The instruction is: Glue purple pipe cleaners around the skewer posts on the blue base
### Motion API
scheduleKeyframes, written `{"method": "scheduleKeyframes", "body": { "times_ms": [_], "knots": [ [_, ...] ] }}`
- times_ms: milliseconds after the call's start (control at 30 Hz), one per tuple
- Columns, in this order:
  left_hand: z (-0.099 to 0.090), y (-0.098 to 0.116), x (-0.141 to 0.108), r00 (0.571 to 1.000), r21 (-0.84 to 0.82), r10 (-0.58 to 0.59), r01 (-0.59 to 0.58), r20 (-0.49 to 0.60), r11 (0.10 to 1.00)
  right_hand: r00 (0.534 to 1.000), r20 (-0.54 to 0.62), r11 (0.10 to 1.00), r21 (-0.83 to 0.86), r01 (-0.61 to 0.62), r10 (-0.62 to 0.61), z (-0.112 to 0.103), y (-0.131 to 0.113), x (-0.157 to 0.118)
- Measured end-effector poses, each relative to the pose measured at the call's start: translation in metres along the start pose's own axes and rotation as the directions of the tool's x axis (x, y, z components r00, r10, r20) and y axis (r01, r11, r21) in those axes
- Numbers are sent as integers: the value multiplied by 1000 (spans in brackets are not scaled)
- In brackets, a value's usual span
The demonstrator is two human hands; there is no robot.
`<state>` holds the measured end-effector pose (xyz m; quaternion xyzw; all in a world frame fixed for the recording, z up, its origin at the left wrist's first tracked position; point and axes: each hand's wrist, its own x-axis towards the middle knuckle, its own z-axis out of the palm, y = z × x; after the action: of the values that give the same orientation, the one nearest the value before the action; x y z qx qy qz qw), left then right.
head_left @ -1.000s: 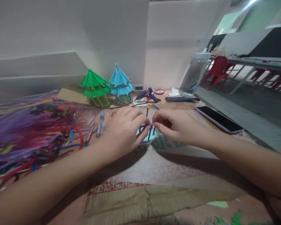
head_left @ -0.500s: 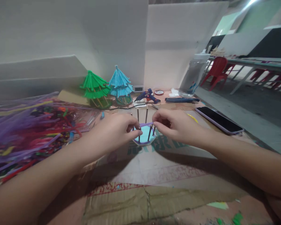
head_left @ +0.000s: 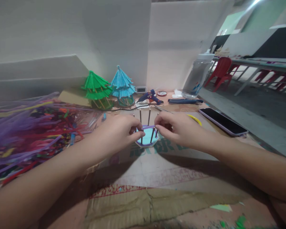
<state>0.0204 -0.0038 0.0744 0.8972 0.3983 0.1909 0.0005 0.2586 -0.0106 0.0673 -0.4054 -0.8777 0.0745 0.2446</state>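
Between my hands sits a small light-blue base (head_left: pixel 147 136) with a pale rim, several dark upright sticks standing around its edge. A short purple pipe cleaner (head_left: pixel 148 127) spans above it, from one hand's fingertips to the other's. My left hand (head_left: pixel 124 128) pinches its left end, close to the front-left stick. At the opposite end, my right hand (head_left: pixel 171 127) grips it between thumb and forefinger, beside the right-hand sticks. Both hands hide part of the base's sides.
Pipe cleaners (head_left: pixel 33 133) pile up at left. Behind stand a green pagoda-like model (head_left: pixel 97 90), a blue one (head_left: pixel 122 86) and a glue gun (head_left: pixel 149 98). A water bottle (head_left: pixel 196 76), a phone (head_left: pixel 222 121) and yellow-handled scissors (head_left: pixel 194 120) lie rightward.
The purple pipe cleaner now shows as a straight piece between both hands' fingertips. My right hand has shifted slightly, uncovering more of the yellow handle. The base stays in place.
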Motion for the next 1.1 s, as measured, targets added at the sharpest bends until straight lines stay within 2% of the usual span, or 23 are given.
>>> {"method": "scheduleKeyframes", "body": {
  "times_ms": [100,233,300,467,1100],
  "knots": [
    [0,0,0,1000,0,10,-10,6,1000,1000,3,1000,-29,5,-4,-1,0,-1],
    [-4,5,-1,999,9,-43,43,22,999,1000,7,1000,-25,3,-3,0,0,-1],
    [-6,9,-1,999,33,-43,43,-10,999,1000,11,1000,-22,6,-6,0,0,0],
    [-2,16,-2,982,107,107,-91,-154,990,1000,-2,1000,-10,2,-2,-2,-3,1],
    [4,13,-1,984,126,124,-109,-125,986,1000,-17,999,-52,6,-7,-2,-4,1]
  ]
}}
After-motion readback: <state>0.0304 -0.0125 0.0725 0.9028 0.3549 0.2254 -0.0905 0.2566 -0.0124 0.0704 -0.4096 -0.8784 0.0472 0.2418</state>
